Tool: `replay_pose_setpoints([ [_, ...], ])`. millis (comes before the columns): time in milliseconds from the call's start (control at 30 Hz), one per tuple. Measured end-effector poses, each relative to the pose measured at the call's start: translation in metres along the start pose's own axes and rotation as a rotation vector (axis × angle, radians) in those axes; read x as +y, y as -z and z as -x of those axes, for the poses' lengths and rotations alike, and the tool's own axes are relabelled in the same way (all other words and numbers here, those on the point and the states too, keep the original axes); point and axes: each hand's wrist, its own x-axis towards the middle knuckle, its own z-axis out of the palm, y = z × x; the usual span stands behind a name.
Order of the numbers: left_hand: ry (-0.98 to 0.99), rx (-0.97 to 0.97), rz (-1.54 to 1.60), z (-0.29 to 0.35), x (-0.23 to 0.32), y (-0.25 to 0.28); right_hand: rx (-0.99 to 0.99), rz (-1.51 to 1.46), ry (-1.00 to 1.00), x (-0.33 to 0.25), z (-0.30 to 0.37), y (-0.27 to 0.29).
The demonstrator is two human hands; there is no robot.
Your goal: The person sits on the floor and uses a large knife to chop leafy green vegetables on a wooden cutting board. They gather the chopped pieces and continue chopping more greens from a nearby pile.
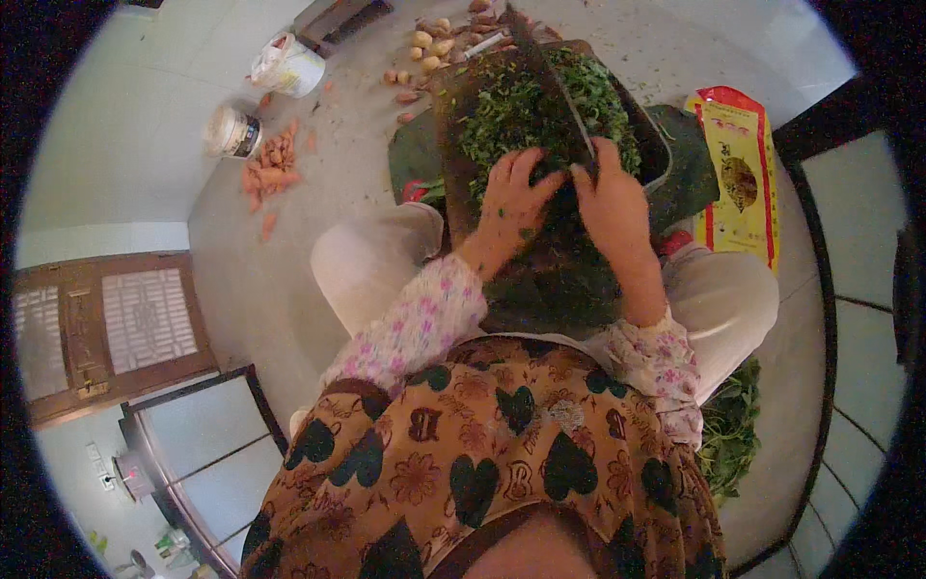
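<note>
A long dark-bladed knife slants across a heap of chopped leafy greens. My right hand is closed round its near end; the handle is hidden in the fingers. Beside it on the left, my left hand presses bent fingers on the near edge of the greens, its thumb toward the knife. Bits of leaf stick to its skin. Under the heap lies a dark, worn chopping board, with the rim of a tray or basin showing along its right side.
Potatoes lie beyond the board. Orange root pieces are scattered at the left near two white buckets. A yellow and red bag lies at the right. Uncut leafy greens rest on the floor beside my right leg.
</note>
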Motion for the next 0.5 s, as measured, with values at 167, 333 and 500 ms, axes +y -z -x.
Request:
replay_pose_setpoints([
  [167, -0.042, 0.306, 0.088, -0.048, -0.034, 0.005, 0.325, -0.154, 0.028, -0.008, 0.002, 0.032],
  [333, 0.07, 0.246, 0.052, -0.1, -0.051, -0.014, 0.188, -0.034, -0.071, 0.036, -0.016, 0.002],
  [500, 0.069, 0.114, -0.345, -0.111, -0.098, -0.071, 0.386, -0.168, -0.005, 0.01, -0.01, 0.041],
])
